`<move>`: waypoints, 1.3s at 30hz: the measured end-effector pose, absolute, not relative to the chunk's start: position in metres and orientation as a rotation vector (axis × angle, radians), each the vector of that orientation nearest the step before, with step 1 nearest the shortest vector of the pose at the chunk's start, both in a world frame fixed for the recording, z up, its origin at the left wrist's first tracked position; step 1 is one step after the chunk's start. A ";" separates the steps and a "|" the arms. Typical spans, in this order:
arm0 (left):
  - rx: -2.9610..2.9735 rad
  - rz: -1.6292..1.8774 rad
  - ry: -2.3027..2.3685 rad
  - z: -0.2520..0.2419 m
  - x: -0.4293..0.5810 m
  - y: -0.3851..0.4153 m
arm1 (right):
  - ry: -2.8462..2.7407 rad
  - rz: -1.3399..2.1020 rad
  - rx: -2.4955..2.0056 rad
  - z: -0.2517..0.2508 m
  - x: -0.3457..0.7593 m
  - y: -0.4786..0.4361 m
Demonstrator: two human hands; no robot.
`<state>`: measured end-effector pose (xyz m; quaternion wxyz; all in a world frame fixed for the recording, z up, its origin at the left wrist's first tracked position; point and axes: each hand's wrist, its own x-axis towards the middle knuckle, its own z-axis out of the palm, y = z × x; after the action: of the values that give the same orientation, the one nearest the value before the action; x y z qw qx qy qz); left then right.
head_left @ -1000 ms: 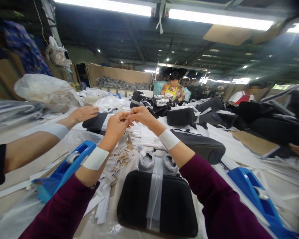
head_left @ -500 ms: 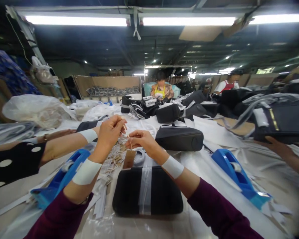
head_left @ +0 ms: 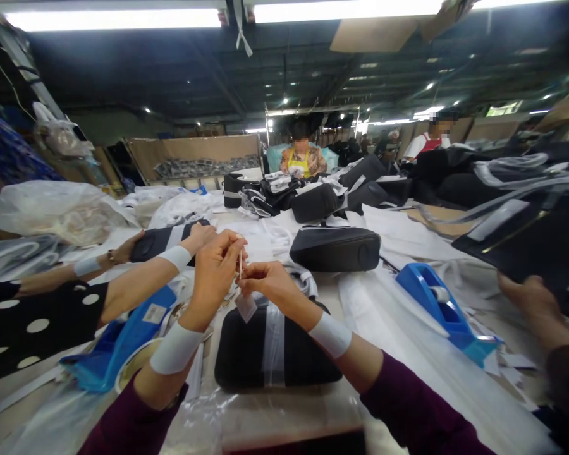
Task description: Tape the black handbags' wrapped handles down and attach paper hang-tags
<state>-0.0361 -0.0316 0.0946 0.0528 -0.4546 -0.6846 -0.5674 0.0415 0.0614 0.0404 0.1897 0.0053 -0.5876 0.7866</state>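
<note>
My left hand [head_left: 214, 273] pinches the upper end of a thin pale string [head_left: 240, 264]. The fingertips of my right hand [head_left: 271, 282] are closed on the same string lower down. From it hangs a small square hang tag [head_left: 245, 307], just below my right fingers. Under both hands lies a black bag [head_left: 239, 351] with rounded corners, a pale band of clear wrap [head_left: 274, 354] round its middle. A grey-white coiled strap [head_left: 308, 284] shows behind the bag, partly hidden by my right hand. White bands wrap both my wrists.
Blue tape dispensers stand left [head_left: 123, 338] and right [head_left: 446, 309]. At left, a co-worker's hands hold a banded black bag [head_left: 154, 243]. Another person's hand [head_left: 531, 303] holds a dark bag at right. Ahead sits a black bag [head_left: 336, 248], with more piled beyond.
My hands have come closer together, and the tag now hangs below my fingers. At left, the co-worker's hands have come onto a black bag. The dark bag at right has tilted.
</note>
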 end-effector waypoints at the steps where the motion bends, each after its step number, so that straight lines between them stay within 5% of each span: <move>1: -1.369 -1.691 -2.085 0.095 -0.034 -0.032 | -1.649 2.205 0.011 0.039 0.041 0.060; 13: -1.278 -1.517 -2.073 0.089 -0.034 -0.034 | -1.875 1.865 -0.028 0.031 0.038 0.060; 26: -1.279 -1.355 -2.038 0.093 -0.029 -0.034 | -2.199 1.098 -0.101 0.046 0.053 0.066; 30: -1.291 -1.500 -2.006 0.095 -0.025 -0.032 | -2.039 1.289 -0.092 0.045 0.054 0.067; 35: -1.260 -1.945 -1.927 0.089 -0.030 -0.019 | -1.504 2.112 0.122 0.037 0.056 0.081; 39: -1.171 -2.266 -1.907 0.073 -0.043 0.005 | -1.301 2.371 0.169 0.039 0.071 0.104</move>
<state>-0.0426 0.0048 0.0733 -0.0214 -0.3676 -0.5986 -0.7114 0.0712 0.1036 0.0391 0.2142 0.0609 -0.4690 0.8547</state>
